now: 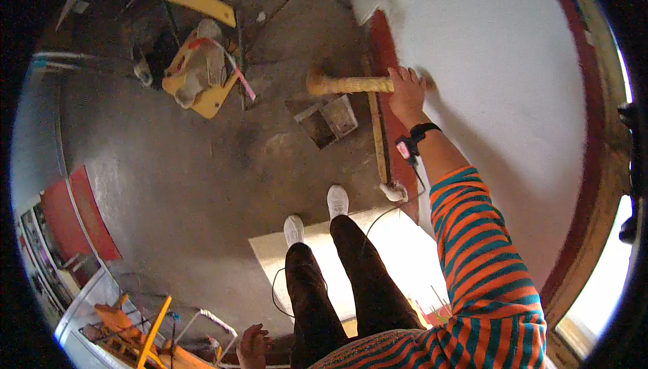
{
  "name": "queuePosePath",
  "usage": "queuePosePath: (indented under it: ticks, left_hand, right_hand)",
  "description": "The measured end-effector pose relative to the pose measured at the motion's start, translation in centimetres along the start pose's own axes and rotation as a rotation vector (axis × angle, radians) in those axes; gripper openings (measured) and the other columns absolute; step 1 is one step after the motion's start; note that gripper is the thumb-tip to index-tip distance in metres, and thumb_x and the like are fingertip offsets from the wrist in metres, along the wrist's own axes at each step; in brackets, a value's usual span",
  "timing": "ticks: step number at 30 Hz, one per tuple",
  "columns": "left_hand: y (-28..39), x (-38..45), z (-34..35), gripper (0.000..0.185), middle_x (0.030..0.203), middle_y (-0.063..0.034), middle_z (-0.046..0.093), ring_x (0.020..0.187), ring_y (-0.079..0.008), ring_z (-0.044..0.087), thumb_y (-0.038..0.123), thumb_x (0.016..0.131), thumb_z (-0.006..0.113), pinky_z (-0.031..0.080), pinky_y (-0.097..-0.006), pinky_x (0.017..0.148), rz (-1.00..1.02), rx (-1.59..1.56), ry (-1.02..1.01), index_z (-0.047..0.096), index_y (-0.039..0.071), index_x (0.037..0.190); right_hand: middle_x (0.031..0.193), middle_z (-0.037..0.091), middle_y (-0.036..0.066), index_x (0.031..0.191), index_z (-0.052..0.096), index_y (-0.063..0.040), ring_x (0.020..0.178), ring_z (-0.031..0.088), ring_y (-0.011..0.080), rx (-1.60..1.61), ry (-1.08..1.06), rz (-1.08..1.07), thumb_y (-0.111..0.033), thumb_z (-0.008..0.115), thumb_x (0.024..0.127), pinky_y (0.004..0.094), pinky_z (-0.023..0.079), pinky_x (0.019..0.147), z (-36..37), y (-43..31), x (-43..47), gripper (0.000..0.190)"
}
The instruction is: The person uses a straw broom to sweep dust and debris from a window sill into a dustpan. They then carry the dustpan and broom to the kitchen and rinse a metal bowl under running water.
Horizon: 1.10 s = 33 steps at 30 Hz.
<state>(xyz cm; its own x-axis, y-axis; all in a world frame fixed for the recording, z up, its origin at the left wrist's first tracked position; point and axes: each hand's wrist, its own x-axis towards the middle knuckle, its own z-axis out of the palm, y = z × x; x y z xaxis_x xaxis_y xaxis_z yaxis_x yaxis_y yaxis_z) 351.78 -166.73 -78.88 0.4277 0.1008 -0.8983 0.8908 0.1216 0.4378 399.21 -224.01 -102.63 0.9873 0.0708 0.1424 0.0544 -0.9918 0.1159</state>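
Note:
My right hand (407, 93) grips a yellowish stick-like thing with a ridged, wrapped-looking shaft (362, 85), perhaps a short broom. Its brownish left end is blurred, and my hand hides where its other end runs. The hand is beside the white wall, above its red lower band. Below the shaft, a grey box-like container (329, 121), perhaps a dustpan, rests on the floor; it has a dark inside. At the bottom edge hangs my left hand (253, 346), fingers loosely bent, with nothing visible in it.
A yellow-seated chair (210, 98) holds pale cloth-like items and a pink-and-white strip. A white pipe elbow (394, 192) is by the wall base. Sunlight falls through a doorway (602, 278). At lower left are a metal-edged surface and orange and yellow frames (152, 333). A thin cable runs past my legs.

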Motion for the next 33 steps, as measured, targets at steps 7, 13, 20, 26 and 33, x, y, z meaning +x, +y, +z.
queuePosePath:
  ticks: [7, 13, 20, 26, 33]
  left_hand:
    - [11.7, -1.3, 3.5, 0.033, 0.111, -0.0137, 0.068, 0.094, -0.0216, 0.067, 0.010, 0.095, 0.059, 0.054, -0.0328, 0.085, 0.385, 0.646, -0.058, 0.061, 0.001, 0.127]
    - [21.2, -8.0, 5.8, 0.044, 0.123, -0.0183, 0.063, 0.109, -0.0376, 0.064, 0.024, 0.092, 0.064, 0.052, -0.0464, 0.093, 0.709, 1.457, 0.082, 0.059, 0.006, 0.132]
    - [27.2, -11.9, 10.6, 0.046, 0.134, -0.0208, 0.058, 0.121, -0.0392, 0.057, 0.032, 0.098, 0.056, 0.047, -0.0475, 0.102, 1.041, 1.665, -0.253, 0.056, 0.007, 0.136]
    - [23.3, -14.2, 21.3, 0.042, 0.115, -0.0169, 0.067, 0.104, -0.0356, 0.066, 0.021, 0.087, 0.069, 0.052, -0.0446, 0.091, 1.326, 1.679, -0.616, 0.063, 0.007, 0.126]
    - [11.2, -19.7, 36.3, 0.044, 0.111, -0.0170, 0.069, 0.099, -0.0295, 0.069, 0.018, 0.088, 0.071, 0.056, -0.0381, 0.087, 1.235, 1.881, -1.147, 0.062, 0.006, 0.129]
  right_hand:
    - [0.094, 0.065, 0.027, 0.114, 0.061, -0.006, 0.089, 0.064, 0.0450, 0.651, -0.044, 0.207, -0.008, 0.052, 0.091, 0.0560, 0.050, 0.076, -13.8, -6.3, -6.9, 0.025]
    - [0.116, 0.069, 0.022, 0.126, 0.062, -0.007, 0.110, 0.065, 0.0391, 0.626, -1.123, 0.138, -0.029, 0.060, 0.088, 0.0507, 0.050, 0.093, -22.5, -9.3, -37.1, 0.043]
    - [0.106, 0.071, 0.022, 0.125, 0.067, -0.014, 0.102, 0.068, 0.0316, 0.763, -0.779, 1.308, -0.016, 0.061, 0.077, 0.0422, 0.054, 0.087, -33.6, -6.8, -70.4, 0.049]
    - [0.120, 0.068, 0.019, 0.124, 0.069, -0.018, 0.113, 0.064, 0.0350, 0.708, -0.371, 1.848, -0.022, 0.065, 0.082, 0.0440, 0.051, 0.099, -40.0, -8.7, -82.6, 0.042]
    - [0.109, 0.073, 0.018, 0.128, 0.067, -0.015, 0.104, 0.068, 0.0332, 0.954, -0.293, 1.791, -0.017, 0.064, 0.080, 0.0410, 0.054, 0.093, -39.8, -15.0, -92.0, 0.047]
